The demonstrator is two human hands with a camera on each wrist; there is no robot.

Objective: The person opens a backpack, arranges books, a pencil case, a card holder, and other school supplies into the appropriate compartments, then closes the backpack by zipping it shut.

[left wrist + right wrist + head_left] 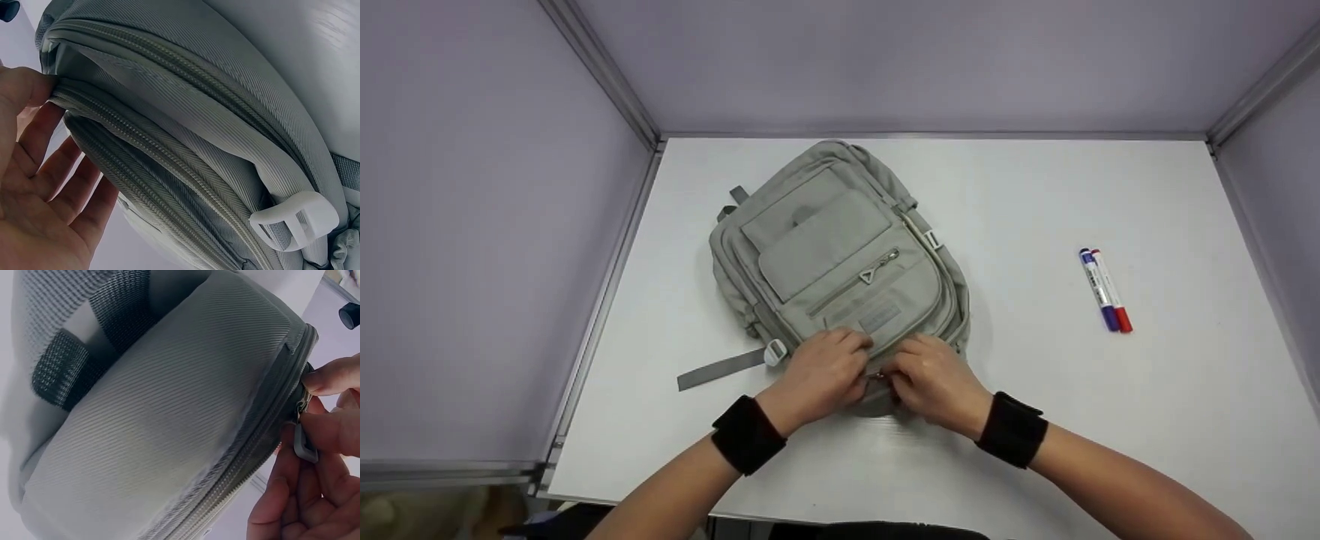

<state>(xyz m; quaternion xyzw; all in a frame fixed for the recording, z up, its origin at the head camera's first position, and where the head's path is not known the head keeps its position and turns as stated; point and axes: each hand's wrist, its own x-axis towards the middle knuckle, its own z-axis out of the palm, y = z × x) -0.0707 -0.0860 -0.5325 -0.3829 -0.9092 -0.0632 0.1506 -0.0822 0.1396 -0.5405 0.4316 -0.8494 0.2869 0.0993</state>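
Note:
A grey-green backpack lies front side up on the white table, its near end under both hands. My left hand pinches the zipper edge between thumb and index finger; the other fingers stretch along the front pocket's edge. Opposite it, my right hand grips the zipper slider and its pull tab. From the right wrist view, parted zipper teeth run down away from that hand. A gap also shows between the zipper rows in the left wrist view.
Two capped markers, one blue and one red, lie side by side on the table's right part. A loose strap with a white buckle sticks out left of the backpack. Pale panels wall the table in.

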